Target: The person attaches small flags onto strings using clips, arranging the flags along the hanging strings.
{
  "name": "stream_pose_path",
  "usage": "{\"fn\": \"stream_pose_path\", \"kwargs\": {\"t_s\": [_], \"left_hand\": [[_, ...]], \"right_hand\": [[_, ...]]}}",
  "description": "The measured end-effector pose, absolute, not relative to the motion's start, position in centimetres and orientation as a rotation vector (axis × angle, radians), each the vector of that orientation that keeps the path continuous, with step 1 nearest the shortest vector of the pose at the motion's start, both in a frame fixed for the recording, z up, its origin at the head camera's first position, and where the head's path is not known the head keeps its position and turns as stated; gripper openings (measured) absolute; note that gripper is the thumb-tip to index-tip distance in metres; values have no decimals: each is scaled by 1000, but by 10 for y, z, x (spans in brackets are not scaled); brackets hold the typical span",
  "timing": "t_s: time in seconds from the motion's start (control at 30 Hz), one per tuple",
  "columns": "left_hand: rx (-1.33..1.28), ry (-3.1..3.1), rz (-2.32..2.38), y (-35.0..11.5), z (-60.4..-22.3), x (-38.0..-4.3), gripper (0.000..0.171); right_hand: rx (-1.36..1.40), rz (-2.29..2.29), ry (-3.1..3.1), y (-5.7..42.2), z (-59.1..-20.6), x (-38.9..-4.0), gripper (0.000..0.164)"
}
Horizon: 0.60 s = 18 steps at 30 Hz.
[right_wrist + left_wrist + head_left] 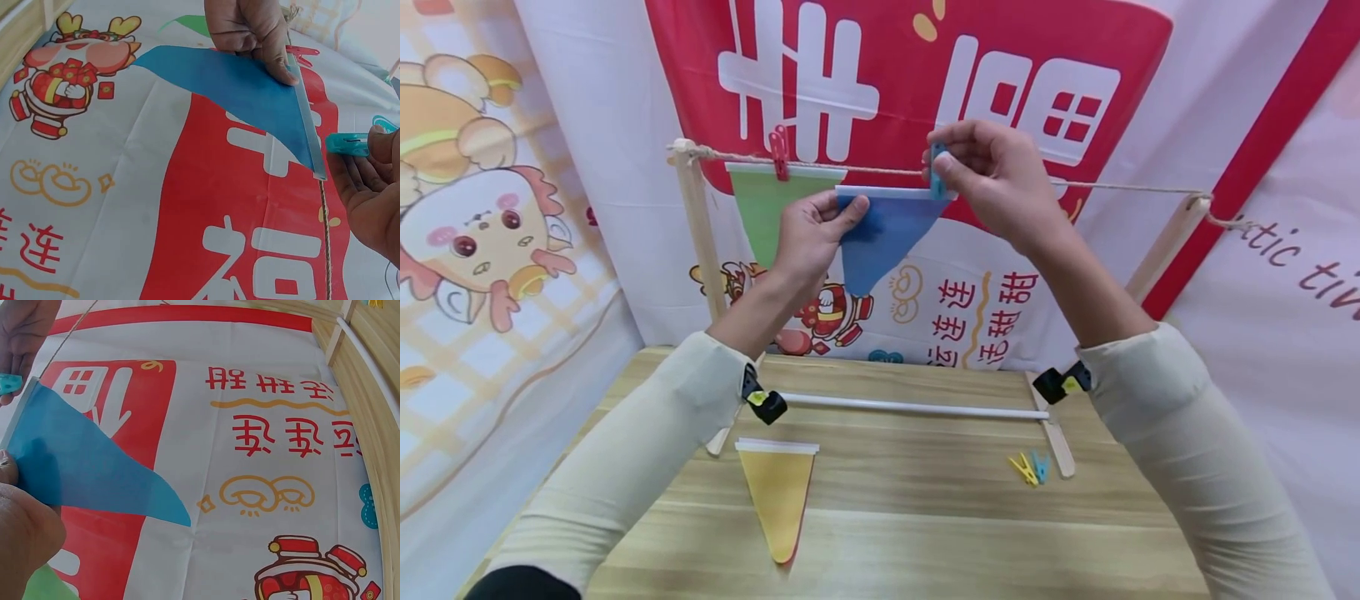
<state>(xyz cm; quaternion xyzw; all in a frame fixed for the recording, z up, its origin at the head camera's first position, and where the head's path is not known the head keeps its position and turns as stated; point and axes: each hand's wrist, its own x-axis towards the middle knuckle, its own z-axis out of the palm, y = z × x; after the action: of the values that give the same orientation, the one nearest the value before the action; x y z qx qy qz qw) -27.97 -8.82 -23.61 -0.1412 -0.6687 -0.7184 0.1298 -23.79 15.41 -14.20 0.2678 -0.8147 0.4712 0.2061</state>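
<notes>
My left hand (811,237) pinches a blue triangular pennant (883,237) near the left end of its white top strip, thumb in front. The pennant hangs point down just under a twine line (887,171). Near the strip's right end, my right hand (1000,179) pinches a teal clothespin (937,171) between thumb and fingers. In the right wrist view this clothespin (347,144) sits beside the strip, a small gap between them. To the left, a green pennant (756,208) hangs from the twine by a red clothespin (780,154), partly hidden behind my left hand.
Wooden posts (698,221) (1172,237) hold the twine at both ends, and a white rod (910,407) runs low between them. On the table (925,533) lie a yellow pennant (777,500), a yellow clothespin (1022,469) and a blue clothespin (1041,467). Printed cloth hangs behind.
</notes>
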Motion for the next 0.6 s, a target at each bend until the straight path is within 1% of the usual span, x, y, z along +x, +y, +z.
{"fn": "stream_pose_path", "kwargs": {"t_s": [0.33,0.6], "left_hand": [[-414,-1963,-2125,-87,-231,-283,43],[-409,-1950,-2128,-87,-228,-285,41]], "right_hand": [[726,1296,-2245,144,-128,-247,32],[677,1418,-2224,136,-121,-259,27]]}}
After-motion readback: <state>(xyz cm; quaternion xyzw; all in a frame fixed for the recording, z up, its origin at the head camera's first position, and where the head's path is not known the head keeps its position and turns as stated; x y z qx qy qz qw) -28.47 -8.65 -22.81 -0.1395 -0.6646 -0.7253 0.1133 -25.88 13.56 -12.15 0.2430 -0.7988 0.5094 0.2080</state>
